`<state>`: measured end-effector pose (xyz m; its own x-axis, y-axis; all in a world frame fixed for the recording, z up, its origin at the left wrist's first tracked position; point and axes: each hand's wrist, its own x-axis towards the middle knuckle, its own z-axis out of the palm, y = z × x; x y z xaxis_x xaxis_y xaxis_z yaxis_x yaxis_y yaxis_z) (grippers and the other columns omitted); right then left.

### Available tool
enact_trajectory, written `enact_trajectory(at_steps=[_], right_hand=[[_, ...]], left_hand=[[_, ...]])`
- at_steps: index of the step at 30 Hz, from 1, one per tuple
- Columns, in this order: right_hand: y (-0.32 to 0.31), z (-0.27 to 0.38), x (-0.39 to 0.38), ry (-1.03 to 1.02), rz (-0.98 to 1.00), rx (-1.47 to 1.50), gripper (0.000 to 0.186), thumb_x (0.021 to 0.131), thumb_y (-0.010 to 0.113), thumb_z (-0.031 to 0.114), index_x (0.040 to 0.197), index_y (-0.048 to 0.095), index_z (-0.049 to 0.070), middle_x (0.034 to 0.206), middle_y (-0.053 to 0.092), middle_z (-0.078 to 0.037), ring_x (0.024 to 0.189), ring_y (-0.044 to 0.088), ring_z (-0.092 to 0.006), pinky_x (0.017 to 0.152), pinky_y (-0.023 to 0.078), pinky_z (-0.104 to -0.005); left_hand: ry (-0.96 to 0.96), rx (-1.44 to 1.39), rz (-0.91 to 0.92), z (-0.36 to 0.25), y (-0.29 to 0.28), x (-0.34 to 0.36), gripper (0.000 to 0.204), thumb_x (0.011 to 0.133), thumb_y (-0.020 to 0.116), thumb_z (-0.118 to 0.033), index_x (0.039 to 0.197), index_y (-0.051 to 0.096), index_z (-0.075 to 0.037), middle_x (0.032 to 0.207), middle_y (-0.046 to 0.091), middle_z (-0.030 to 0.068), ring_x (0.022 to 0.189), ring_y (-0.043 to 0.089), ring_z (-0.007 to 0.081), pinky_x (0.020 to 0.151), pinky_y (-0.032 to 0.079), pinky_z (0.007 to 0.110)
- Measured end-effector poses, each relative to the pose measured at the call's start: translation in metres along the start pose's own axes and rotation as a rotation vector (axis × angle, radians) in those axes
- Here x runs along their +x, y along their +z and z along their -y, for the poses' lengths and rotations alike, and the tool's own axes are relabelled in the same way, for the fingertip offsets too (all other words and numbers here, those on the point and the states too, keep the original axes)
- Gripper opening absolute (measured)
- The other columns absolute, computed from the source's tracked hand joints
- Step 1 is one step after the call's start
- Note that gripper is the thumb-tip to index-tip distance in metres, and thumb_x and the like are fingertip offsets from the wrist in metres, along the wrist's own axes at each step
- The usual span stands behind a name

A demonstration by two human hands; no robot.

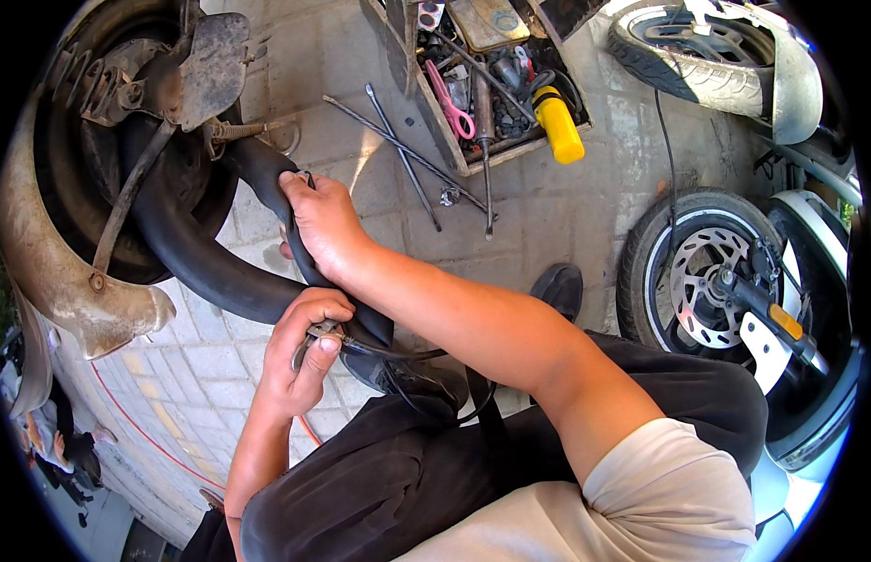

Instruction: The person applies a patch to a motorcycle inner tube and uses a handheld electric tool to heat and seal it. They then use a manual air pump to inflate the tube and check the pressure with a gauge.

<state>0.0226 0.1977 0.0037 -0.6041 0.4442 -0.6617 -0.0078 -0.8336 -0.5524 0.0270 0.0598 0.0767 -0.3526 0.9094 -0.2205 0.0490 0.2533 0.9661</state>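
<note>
A black rubber inner tube [220,276], partly inflated, hangs from the wheel at the left and bends toward my knees. My left hand [304,351] is closed around a metal clip-like air-hose fitting [325,330] against the tube's near end. From that fitting a thin black hose [393,354] leads right, under my right forearm. My right hand [318,220] grips a narrower, folded stretch of the tube farther up. A small dark metal piece [307,178] shows at its fingertips, too little visible to name.
The scooter wheel [84,215] has a dirty mudguard [56,253]. Beyond my hands stands a wooden toolbox [454,155] with a yellow bottle [559,126] on its edge. Metal rods [407,155] lie on the paving. Two more wheels are at the right, one with a brake disc [712,286].
</note>
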Motion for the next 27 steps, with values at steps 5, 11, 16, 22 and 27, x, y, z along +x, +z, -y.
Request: enact_trajectory(at_steps=[5, 11, 16, 22, 27], right_hand=[[0.0, 0.004, -0.002, 0.027, -0.004, 0.012, 0.033, 0.097, 0.056, 0.033, 0.083, 0.058, 0.002, 0.062, 0.05, -0.003, 0.048, 0.047, -0.0147, 0.04, 0.042, -0.034], [-0.003, 0.003, 0.001, 0.0, 0.023, -0.005, 0.034, 0.097, 0.056, 0.033, 0.085, 0.058, 0.002, 0.063, 0.05, -0.004, 0.048, 0.048, -0.0151, 0.04, 0.043, -0.0335], [-0.004, 0.006, 0.002, 0.007, 0.014, -0.001, 0.034, 0.098, 0.055, 0.033, 0.086, 0.058, 0.002, 0.064, 0.051, -0.004, 0.049, 0.048, -0.0151, 0.04, 0.044, -0.0336], [-0.008, 0.006, 0.005, 0.048, 0.053, 0.002, 0.031, 0.097, 0.056, 0.036, 0.089, 0.057, 0.006, 0.065, 0.053, -0.004, 0.052, 0.051, -0.014, 0.045, 0.046, -0.0316], [-0.006, 0.008, 0.005, 0.031, 0.03, 0.027, 0.032, 0.097, 0.056, 0.033, 0.086, 0.058, 0.003, 0.064, 0.051, -0.004, 0.049, 0.049, -0.015, 0.04, 0.045, -0.0331]], left_hand=[[0.002, 0.013, 0.03, -0.001, -0.002, 0.005, 0.03, 0.096, 0.056, -0.025, 0.105, 0.057, 0.004, 0.103, 0.059, 0.018, 0.091, 0.058, 0.0261, 0.082, 0.046, 0.034], [0.008, 0.025, 0.056, -0.001, -0.003, 0.011, 0.03, 0.096, 0.056, -0.025, 0.105, 0.057, 0.003, 0.102, 0.059, 0.0175, 0.091, 0.057, 0.0271, 0.083, 0.046, 0.034], [0.008, 0.02, 0.06, 0.0, -0.003, 0.013, 0.031, 0.096, 0.056, -0.027, 0.104, 0.057, 0.003, 0.102, 0.058, 0.0169, 0.091, 0.057, 0.027, 0.083, 0.046, 0.034], [0.007, 0.02, 0.066, -0.001, -0.003, 0.015, 0.032, 0.096, 0.056, -0.028, 0.105, 0.057, 0.003, 0.102, 0.058, 0.0164, 0.092, 0.057, 0.0266, 0.084, 0.046, 0.034], [0.007, 0.021, 0.066, 0.0, -0.003, 0.016, 0.032, 0.096, 0.056, -0.029, 0.105, 0.057, 0.002, 0.102, 0.059, 0.0161, 0.092, 0.057, 0.0265, 0.084, 0.046, 0.034]])
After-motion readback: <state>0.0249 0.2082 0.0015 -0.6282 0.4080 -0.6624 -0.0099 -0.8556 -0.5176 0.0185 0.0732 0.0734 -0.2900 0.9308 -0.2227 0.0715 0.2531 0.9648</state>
